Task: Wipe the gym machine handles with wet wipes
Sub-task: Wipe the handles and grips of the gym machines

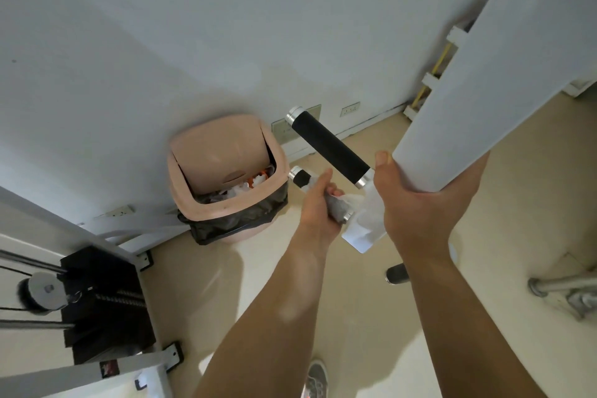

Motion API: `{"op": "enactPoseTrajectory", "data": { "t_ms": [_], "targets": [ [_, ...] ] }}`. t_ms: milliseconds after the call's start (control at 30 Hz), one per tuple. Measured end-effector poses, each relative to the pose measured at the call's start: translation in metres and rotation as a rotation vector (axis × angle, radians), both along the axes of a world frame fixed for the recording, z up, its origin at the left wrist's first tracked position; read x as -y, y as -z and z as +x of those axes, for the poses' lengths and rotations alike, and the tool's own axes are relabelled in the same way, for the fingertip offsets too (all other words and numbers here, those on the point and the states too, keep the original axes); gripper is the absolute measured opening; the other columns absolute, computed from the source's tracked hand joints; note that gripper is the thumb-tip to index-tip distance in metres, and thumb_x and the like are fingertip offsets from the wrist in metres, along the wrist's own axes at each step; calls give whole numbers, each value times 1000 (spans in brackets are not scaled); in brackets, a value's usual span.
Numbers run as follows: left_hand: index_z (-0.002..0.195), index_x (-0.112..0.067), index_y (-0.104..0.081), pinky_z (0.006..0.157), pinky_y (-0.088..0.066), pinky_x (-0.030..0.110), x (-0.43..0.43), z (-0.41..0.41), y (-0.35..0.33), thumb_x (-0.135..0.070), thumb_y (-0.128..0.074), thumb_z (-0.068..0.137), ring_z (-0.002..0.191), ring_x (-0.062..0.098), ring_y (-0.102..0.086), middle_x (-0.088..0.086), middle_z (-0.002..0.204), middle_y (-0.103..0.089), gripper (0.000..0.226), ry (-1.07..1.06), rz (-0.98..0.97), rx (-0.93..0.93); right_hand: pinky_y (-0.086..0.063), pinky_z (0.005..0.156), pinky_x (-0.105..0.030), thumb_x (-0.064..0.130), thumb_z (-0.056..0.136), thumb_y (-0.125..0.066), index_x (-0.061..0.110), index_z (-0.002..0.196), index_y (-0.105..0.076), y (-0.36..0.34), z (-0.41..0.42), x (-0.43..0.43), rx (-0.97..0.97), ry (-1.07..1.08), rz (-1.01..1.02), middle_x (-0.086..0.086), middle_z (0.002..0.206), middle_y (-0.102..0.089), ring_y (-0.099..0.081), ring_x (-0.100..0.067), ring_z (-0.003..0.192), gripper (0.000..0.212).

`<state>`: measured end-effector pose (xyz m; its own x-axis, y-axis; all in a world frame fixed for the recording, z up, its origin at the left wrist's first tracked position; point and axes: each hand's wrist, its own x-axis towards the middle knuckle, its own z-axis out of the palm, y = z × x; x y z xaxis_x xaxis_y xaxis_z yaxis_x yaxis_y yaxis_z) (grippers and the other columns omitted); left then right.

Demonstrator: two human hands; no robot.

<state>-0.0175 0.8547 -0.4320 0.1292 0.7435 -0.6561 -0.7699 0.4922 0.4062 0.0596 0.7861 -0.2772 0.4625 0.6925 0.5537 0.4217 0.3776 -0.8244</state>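
At the bottom edge of the frame a grey shoe stands on the pale floor. In the lower left is the black weight stack inside its white frame. Two bare forearms reach up from the bottom toward the centre.

The left hand is clenched around the lower handle, with a wet wipe wrapped between palm and grip. Only the handle's far black tip and silver cap stick out past the fingers. The right hand grasps the end of the white machine arm, thumb up along its left edge. That arm slants off to the upper right.

Just above the hands, the upper handle is bare, black foam between silver caps. Beyond, left of centre, a pink bin with a black liner sits against the white wall, its lid tipped open over rubbish.
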Motion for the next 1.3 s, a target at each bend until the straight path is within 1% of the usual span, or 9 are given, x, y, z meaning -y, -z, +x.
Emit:
{"op": "enactPoseTrajectory", "data": {
  "t_ms": [133, 400, 467, 567, 633, 767, 967, 1200, 1300],
  "targets": [
    [65, -17, -52, 67, -50, 30, -2, 1, -24, -22, -73, 85, 53, 12, -50, -3, 52, -48, 29, 27, -120, -180, -42, 71, -1, 43, 65, -77, 47, 103, -38, -2, 0, 2, 7, -7, -11, 50, 97, -48, -54, 17, 89, 55],
    [64, -25, -45, 48, -45, 22, -10, -41, -3, -40, -71, 89, 39, 6, -43, -7, 45, -42, 39, -131, 97, 267, -44, 69, -2, 44, 61, -77, 49, 101, -40, 0, -5, 13, -11, -20, -45, 48, 95, -50, -56, 14, 89, 55],
    [68, -24, -49, 52, -49, 24, -10, -34, -11, -39, -70, 90, 44, 6, -44, -8, 51, -44, 34, -121, 27, 153, -44, 70, -2, 42, 62, -76, 49, 102, -39, 1, -7, 14, -11, -12, -39, 48, 96, -49, -56, 15, 89, 55],
    [106, -15, -65, 68, -53, 30, -11, -19, -23, -27, -62, 95, 66, 12, -54, 1, 81, -57, 16, 7, -83, -477, -43, 71, -2, 39, 63, -77, 46, 102, -39, 1, -6, 15, -10, -3, -15, 47, 96, -49, -55, 15, 89, 55],
    [123, -8, -62, 59, -47, 24, -7, -15, -32, -26, -57, 99, 73, 15, -55, 5, 91, -58, 31, -50, -130, -430, -42, 71, -2, 39, 64, -78, 46, 101, -38, 2, -8, 16, -16, -3, -12, 47, 96, -49, -55, 15, 88, 55],
    [93, -15, -55, 55, -40, 23, 7, -13, -28, -21, -65, 93, 57, 12, -51, 0, 68, -52, 12, -41, -211, -238, -42, 70, -1, 26, 66, -82, 46, 100, -38, 5, -11, 14, -18, -15, -8, 50, 94, -48, -53, 18, 87, 60],
    [56, -18, -43, 45, -41, 19, 34, -18, -6, -20, -71, 81, 38, 9, -41, -4, 45, -38, 37, -81, 55, 307, -43, 70, -2, 23, 65, -82, 46, 99, -38, 5, -12, 17, -24, -19, -8, 49, 94, -49, -55, 16, 89, 60],
    [67, -14, -54, 71, -53, 34, 3, -14, -34, -25, -70, 82, 62, 23, -60, 0, 60, -55, 25, -60, -238, -377, -37, 70, 0, 28, 59, -85, 35, 96, -43, 3, -9, 15, 1, 52, 2, 39, 86, -54, -53, 15, 78, 56],
    [67, -17, -55, 85, -55, 35, -12, -32, -25, -26, -73, 78, 64, 17, -58, -2, 62, -55, 23, -10, -218, -329, -39, 66, -4, 33, 58, -86, 27, 96, -45, 2, -8, 16, -20, 66, -25, 23, 81, -53, -53, 8, 75, 56]
  ]
}}
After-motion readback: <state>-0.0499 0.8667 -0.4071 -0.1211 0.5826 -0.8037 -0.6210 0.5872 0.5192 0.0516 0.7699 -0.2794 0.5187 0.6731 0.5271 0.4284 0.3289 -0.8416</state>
